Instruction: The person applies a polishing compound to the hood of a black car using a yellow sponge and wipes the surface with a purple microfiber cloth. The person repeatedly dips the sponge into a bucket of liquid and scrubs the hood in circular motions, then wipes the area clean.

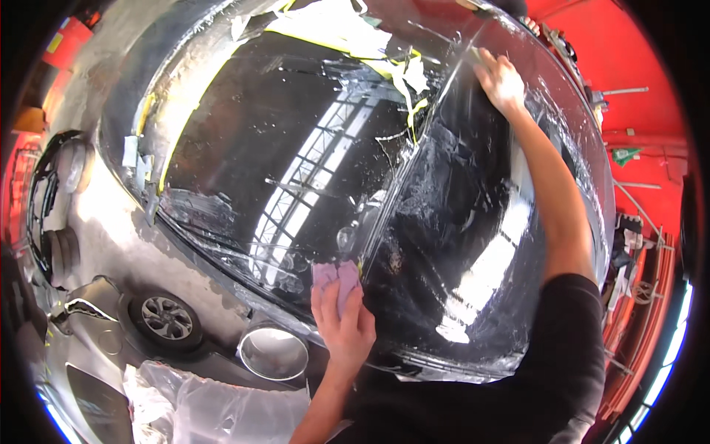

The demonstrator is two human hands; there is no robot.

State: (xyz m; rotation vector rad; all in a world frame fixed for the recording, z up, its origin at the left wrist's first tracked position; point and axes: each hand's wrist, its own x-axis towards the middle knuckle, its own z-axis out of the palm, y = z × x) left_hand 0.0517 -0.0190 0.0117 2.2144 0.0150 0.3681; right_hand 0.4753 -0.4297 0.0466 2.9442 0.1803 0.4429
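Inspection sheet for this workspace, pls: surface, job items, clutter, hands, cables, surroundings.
Surface: glossy dark car panel, whitish streaks and reflections.
Job items: purple cloth on the panel; round bucket beside it.
Clutter: yellow tape and white sheet toward the far side; clear plastic sheeting lower left.
Left hand: holds the cloth.
Right hand: at the panel's far right; grip unclear.
Cables: nothing seen.
Surroundings: grey car left, red wall right.

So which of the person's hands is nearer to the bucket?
The left. The left hand, holding a purple cloth, is just right of the bucket, apart from it. The right hand is far off, at the car's upper right.
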